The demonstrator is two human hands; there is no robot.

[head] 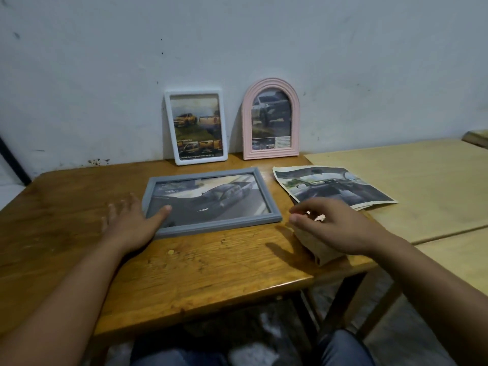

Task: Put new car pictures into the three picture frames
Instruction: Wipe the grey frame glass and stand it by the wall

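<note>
Head view: grey frame (211, 200) lies flat on wooden table (66, 207), long axis left-right, ahead between hands. Left hand (132, 223) nearer, fingers spread, thumb on frame's near-left corner. Right hand (327, 223) just right of it, loosely curled over brown paper (317, 247), grip unclear.

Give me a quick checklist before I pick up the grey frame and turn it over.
1. Grey frame lies flat on the brown table: ok.
2. Left hand on the frame: ok, the thumb rests on its left edge, fingers spread on the table.
3. Right hand free: cannot tell, it hovers over a brownish paper and may be touching it.
4. Loose car pictures within reach: ok, right of the frame.
5. White frame and pink frame out of the way: ok, both lean on the wall.
</note>
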